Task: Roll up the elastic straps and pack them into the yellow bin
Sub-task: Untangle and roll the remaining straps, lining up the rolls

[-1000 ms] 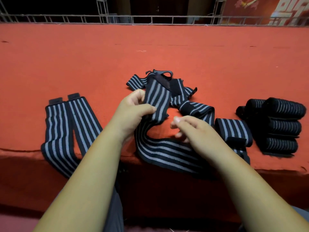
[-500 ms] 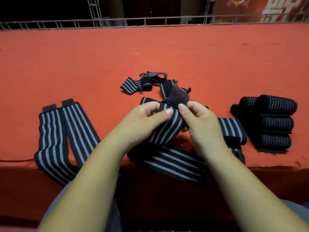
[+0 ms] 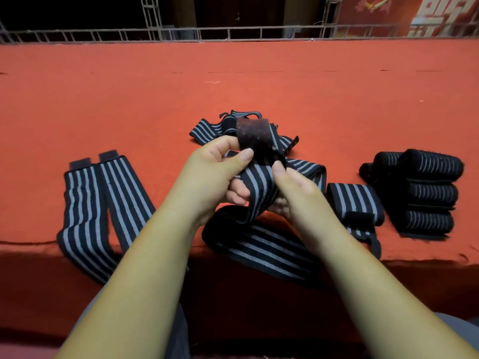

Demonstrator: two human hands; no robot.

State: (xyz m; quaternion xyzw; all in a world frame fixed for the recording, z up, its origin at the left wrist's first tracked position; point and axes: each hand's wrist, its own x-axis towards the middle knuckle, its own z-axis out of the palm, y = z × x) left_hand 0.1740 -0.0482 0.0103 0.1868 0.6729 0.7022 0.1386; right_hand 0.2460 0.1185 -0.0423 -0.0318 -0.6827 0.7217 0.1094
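Your left hand (image 3: 212,177) and right hand (image 3: 298,193) both grip the striped strap (image 3: 259,182): the left thumb and curled fingers pinch its left edge; the right thumb and fingers pinch its right edge, just below the dark hook-and-loop end (image 3: 255,137), which stands upright above your fingertips; the rest of this strap runs down from your fingers, loops on the red felt surface (image 3: 259,81) beneath your wrists and hangs over its near edge; the red banner (image 3: 427,14), far beyond your right-hand fingers, carries large pale characters, cut off at the frame edge and not readable; just beyond your fingertips lies a tangle of loose straps (image 3: 207,128), partly hidden by the raised end; right of your right-hand fingers lies a folded strap (image 3: 352,200); further right is a stack of rolled straps (image 3: 430,193); well left of your left-hand fingers a doubled strap (image 3: 85,203) lies flat, both dark tabs pointing away from you, its fold hanging over the near edge; a metal railing (image 3: 233,32) borders the far side of the surface.
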